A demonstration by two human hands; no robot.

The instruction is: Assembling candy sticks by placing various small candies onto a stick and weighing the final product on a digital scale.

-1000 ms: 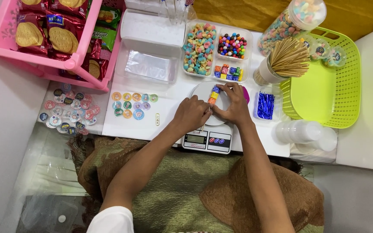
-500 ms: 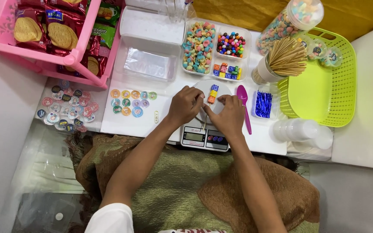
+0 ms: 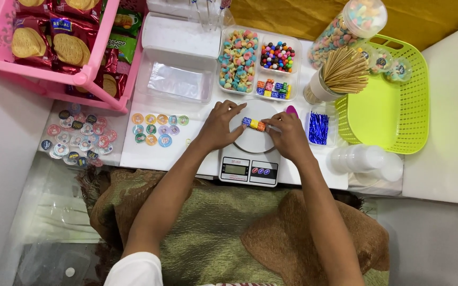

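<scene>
Candy row (image 3: 254, 124), small coloured cubes (blue, yellow, orange) lined up end to end, sits on round white plate of kitchen scale (image 3: 250, 159), near plate's top edge. Left hand (image 3: 219, 126) rests on plate's left side, fingers spread, fingertips touching blue end of row. Right hand (image 3: 288, 135) on plate's right side, thumb & forefinger pinching orange end. Both hands grip the row btwn them, neither clenched into a fist.

Scale stands at front edge of white tabletop (image 3: 133, 153), display & buttons facing the person. Just behind plate: clear divided tray (image 3: 258, 63) w/ pastel cereal rings in left section, round coloured candies top right, cube candies bottom right. Pink spoon (image 3: 291, 110) peeks out just above right hand. Right of that hand, small clear box of blue twist ties (image 3: 318, 128). Cup of wooden skewers (image 3: 340, 74) near tray's right side, beside lime green basket (image 3: 398, 111). Tall jar of cereal rings (image 3: 348, 26) behind skewers. Round stickers (image 3: 157, 128) lie left of left hand. Pink rack w/ biscuit packs (image 3: 54, 47) far left. Stack of clear cups (image 3: 367, 159) lies on its side, right of scale.
</scene>
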